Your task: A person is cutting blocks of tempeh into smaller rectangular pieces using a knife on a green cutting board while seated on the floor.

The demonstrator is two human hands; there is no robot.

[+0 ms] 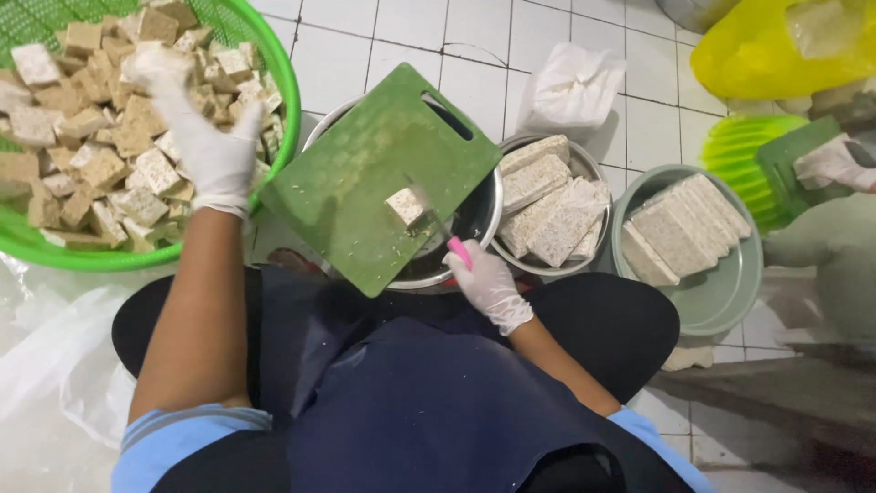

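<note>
My left hand [203, 128], in a white glove, reaches into the green basket [274, 55] and rests over several beige cut cubes [100, 169]; what its fingers hold is unclear. My right hand [488, 283], also gloved, grips a knife with a pink handle [459, 251], its blade lying on the green cutting board [365, 173]. One small beige block [404, 206] sits on the board beside the blade. The board rests tilted across a metal bowl [484, 224].
A metal bowl [591, 169] holds large uncut slabs, and a pale green bowl [730, 292] to the right holds more. A white bag [570, 87] lies behind them. Another person's gloved hand [835, 164] holds a green board at far right, below a yellow bag [776, 55].
</note>
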